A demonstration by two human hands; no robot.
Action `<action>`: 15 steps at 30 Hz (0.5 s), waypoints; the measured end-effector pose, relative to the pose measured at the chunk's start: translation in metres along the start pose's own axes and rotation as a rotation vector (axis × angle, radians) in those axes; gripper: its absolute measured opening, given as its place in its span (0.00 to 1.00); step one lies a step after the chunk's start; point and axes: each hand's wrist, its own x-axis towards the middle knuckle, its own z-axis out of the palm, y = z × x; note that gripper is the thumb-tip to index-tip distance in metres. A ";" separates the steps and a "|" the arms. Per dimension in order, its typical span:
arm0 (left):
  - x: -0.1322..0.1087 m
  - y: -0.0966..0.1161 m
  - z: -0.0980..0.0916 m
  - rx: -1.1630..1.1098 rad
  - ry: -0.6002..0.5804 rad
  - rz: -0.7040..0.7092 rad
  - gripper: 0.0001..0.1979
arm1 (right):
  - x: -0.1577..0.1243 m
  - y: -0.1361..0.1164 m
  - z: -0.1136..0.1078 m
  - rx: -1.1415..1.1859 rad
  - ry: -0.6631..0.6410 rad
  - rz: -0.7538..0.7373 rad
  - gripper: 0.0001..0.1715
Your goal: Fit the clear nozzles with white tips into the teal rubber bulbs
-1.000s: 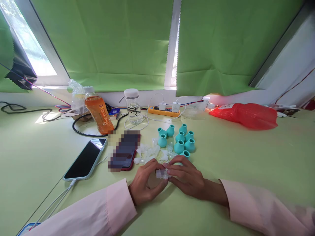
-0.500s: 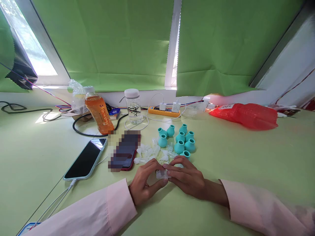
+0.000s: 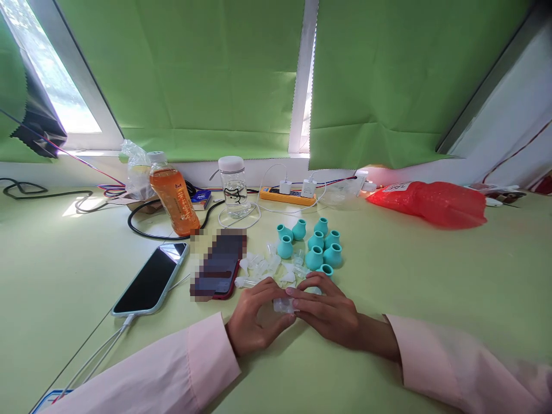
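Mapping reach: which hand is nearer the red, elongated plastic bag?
Right: the right hand is in front and left of the bag; the left hand is farther left.

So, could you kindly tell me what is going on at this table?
A person in pink sleeves has the left hand and right hand together, fingers around a small clear plastic piece; the fingers partly hide it. Just beyond the hands lie loose clear pieces, with turquoise bulb-shaped pieces behind and to the right. Two phones lie on the left, and an orange drink bottle stands farther back.
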 end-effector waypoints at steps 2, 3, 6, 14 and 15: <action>0.000 0.000 0.000 0.008 -0.007 -0.003 0.10 | 0.001 0.000 0.000 -0.009 -0.007 0.004 0.16; 0.000 0.000 0.000 0.010 -0.011 -0.002 0.10 | 0.001 0.000 0.000 -0.013 -0.009 0.007 0.16; 0.000 0.000 0.000 0.011 -0.020 0.009 0.10 | 0.000 -0.001 0.001 -0.018 -0.005 0.013 0.16; 0.004 -0.004 -0.002 0.119 0.049 0.013 0.12 | 0.005 0.001 -0.013 -0.128 0.075 0.051 0.20; 0.004 -0.004 -0.002 0.130 0.062 0.006 0.14 | 0.005 0.003 -0.015 -0.162 0.122 0.084 0.20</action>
